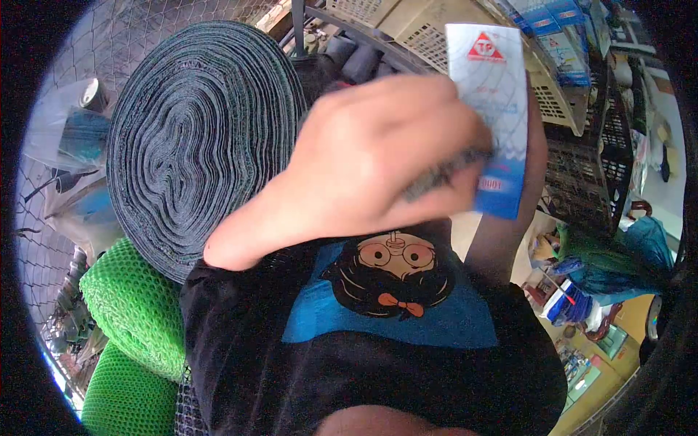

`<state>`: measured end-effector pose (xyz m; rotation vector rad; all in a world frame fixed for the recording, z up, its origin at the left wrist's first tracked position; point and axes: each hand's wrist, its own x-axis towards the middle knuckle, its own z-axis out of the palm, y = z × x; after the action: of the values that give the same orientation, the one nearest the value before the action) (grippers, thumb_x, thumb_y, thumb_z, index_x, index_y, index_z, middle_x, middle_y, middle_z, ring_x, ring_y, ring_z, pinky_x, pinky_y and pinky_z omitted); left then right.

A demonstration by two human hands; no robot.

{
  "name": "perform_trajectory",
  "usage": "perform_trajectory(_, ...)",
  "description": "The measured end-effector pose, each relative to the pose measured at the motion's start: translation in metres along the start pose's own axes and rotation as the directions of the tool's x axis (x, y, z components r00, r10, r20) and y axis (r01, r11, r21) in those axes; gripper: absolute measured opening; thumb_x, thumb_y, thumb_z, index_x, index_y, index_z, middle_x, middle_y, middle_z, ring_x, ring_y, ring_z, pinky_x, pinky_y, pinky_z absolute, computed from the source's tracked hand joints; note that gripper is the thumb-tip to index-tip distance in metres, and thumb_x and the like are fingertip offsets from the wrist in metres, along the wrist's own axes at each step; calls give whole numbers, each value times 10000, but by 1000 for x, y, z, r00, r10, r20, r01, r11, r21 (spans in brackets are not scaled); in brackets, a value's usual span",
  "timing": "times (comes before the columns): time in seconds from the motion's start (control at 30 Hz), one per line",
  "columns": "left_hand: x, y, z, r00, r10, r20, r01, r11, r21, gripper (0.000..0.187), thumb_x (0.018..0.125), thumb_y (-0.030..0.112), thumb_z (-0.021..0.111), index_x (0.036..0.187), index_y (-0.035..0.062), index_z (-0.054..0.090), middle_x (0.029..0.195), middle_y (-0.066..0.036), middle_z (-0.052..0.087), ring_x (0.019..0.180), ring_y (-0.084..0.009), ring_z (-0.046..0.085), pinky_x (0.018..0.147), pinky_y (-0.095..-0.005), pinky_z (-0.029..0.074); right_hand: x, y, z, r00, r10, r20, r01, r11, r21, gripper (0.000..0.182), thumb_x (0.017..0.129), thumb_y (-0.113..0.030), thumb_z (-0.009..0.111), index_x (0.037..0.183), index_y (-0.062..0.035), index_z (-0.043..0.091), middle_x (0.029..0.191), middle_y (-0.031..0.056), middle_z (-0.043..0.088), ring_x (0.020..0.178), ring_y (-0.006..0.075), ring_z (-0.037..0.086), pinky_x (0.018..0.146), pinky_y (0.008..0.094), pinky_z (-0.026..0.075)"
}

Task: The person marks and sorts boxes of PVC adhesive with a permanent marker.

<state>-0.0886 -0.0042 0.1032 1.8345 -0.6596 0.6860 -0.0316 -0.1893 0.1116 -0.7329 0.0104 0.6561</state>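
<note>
My left hand reaches in from the left, blurred, with its fingers curled closed. A dark, mottled strip shows between the fingers; I cannot tell what it is. Right at the knuckles stands a white and blue label with a red triangular logo, a net pattern and the number 0001. Behind the label's right edge is part of my right hand, its fingers hidden by the label and the left hand. Both hands are raised in front of my black T-shirt, which has a cartoon print.
A large roll of dark grey mesh stands at the left, with green plastic mesh rolls below it. Beige plastic crates and blue printed packets are at upper right. Teal netting hangs at the right.
</note>
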Motion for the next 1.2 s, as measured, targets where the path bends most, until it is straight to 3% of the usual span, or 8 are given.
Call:
perform_trajectory(0.2, -1, 4, 2, 990, 97, 105, -57, 941, -333, 206, 695, 97, 774, 869, 14, 702, 750, -116, 621, 620, -271, 619, 543, -347, 481, -6, 1, 7, 970, -233, -67, 180, 878, -443, 570, 1004, -471, 503, 1362, -29, 530, 1239, 170, 650, 1033, 299, 687, 918, 444, 555)
perform_trajectory(0.33, 3, -8, 2, 976, 110, -189, -177, 904, -389, 169, 730, 63, 742, 870, -17, 692, 787, -118, 663, 624, -237, 639, 556, -320, 493, -1, -9, 4, 996, 78, 34, -80, 994, 69, 545, 1010, -442, 506, 1367, -30, 525, 1246, 173, 647, 1051, 297, 680, 939, 440, 550)
perform_trajectory(0.47, 8, 8, -14, 852, -393, -346, 388, 918, -86, 163, 757, 12, 730, 915, -14, 701, 828, -102, 685, 731, -230, 673, 698, -282, 519, -13, 11, 26, 995, 39, -89, -29, 994, 105, 514, 1045, -402, 433, 1358, -1, 511, 1236, 174, 640, 1039, 270, 669, 917, 412, 550)
perform_trajectory(0.53, 6, -27, -33, 989, 19, -144, -5, 995, 102, 201, 856, 109, 725, 1022, 0, 694, 882, -99, 706, 744, -205, 678, 709, -264, 515, -7, 9, 12, 995, 75, -61, -73, 996, 42, 493, 1052, -381, 426, 1346, 3, 519, 1234, 172, 638, 1054, 258, 660, 935, 408, 539)
perform_trajectory(0.6, 7, -6, -20, 987, 31, -160, 22, 947, 320, 185, 743, 27, 756, 918, -9, 709, 812, -103, 679, 728, -222, 671, 683, -298, 522, -3, 12, 10, 998, 19, -53, -20, 999, -26, 489, 1057, -370, 416, 1345, 13, 516, 1234, 173, 636, 1083, 255, 650, 964, 404, 520)
perform_trajectory(0.9, -2, 4, -6, 978, 181, 107, -159, 969, -191, 200, 694, 104, 777, 860, 18, 706, 766, -113, 616, 645, -264, 624, 560, -324, 501, 3, 9, 24, 999, 4, 48, 1, 995, -99, 532, 1053, -443, 379, 1334, -19, 535, 1212, 188, 647, 1075, 274, 661, 969, 415, 523)
perform_trajectory(1.03, 3, -10, -4, 956, 274, -107, -279, 960, -35, 153, 728, 59, 747, 859, 0, 697, 831, -113, 669, 667, -224, 654, 604, -288, 520, -1, 2, 14, 976, 200, 87, -205, 977, 58, 485, 1051, -404, 432, 1344, -27, 516, 1197, 155, 650, 1076, 292, 665, 951, 392, 547)
perform_trajectory(1.2, 6, 2, -11, 948, -47, -316, 57, 998, 20, 180, 753, 4, 730, 925, -30, 689, 818, -114, 684, 722, -221, 671, 693, -302, 530, -6, 22, 7, 992, -128, -15, 111, 904, -412, 461, 1050, -309, 497, 1428, -54, 426, 1310, 109, 579, 1200, 200, 573, 1031, 339, 449)
